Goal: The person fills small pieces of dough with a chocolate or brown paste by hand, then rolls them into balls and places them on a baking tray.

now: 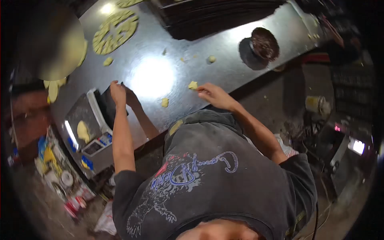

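Observation:
My right hand [218, 97] reaches over the metal table, its fingers drawn together at the edge of a small pale dough piece [193, 85]. My left hand [118, 95] is low over the table beside a digital scale [98, 116]. Its fingers are closed, and what they hold, if anything, is hidden. A pale dough piece [83, 131] rests on the scale's shiny pan. Another dough scrap [165, 102] lies between my hands, and a small dough ball [211, 59] sits farther off.
A ring of dough pieces [116, 32] lies at the far left of the metal table [180, 48]. Dark stacked trays [220, 16] stand at the back. A bowl of dark brown filling [265, 44] is on the right. A large blurred round shape [52, 40] blocks the upper left.

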A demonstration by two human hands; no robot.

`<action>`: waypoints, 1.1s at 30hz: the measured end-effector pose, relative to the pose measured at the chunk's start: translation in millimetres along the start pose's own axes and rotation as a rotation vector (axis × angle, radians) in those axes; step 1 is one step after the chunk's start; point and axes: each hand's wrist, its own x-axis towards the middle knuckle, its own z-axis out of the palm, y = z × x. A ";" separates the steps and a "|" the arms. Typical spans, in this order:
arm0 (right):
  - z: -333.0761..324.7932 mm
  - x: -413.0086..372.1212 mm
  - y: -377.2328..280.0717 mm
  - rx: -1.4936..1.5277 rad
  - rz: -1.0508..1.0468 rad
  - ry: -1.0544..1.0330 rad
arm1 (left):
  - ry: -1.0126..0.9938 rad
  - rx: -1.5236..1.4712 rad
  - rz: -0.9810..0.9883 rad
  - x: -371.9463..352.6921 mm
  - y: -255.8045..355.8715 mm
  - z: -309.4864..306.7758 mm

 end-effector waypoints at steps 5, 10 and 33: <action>6.0 6.5 -35.4 0.065 -0.044 -0.047 | 0.023 0.002 0.079 -13.5 93.7 -10.0; 4.2 5.7 -53.9 0.001 -0.128 -0.078 | -0.082 0.569 -0.058 -41.1 18.0 -14.3; -65.0 -16.7 -66.3 0.413 -0.427 0.566 | -0.310 -1.066 0.155 -117.4 431.5 -95.6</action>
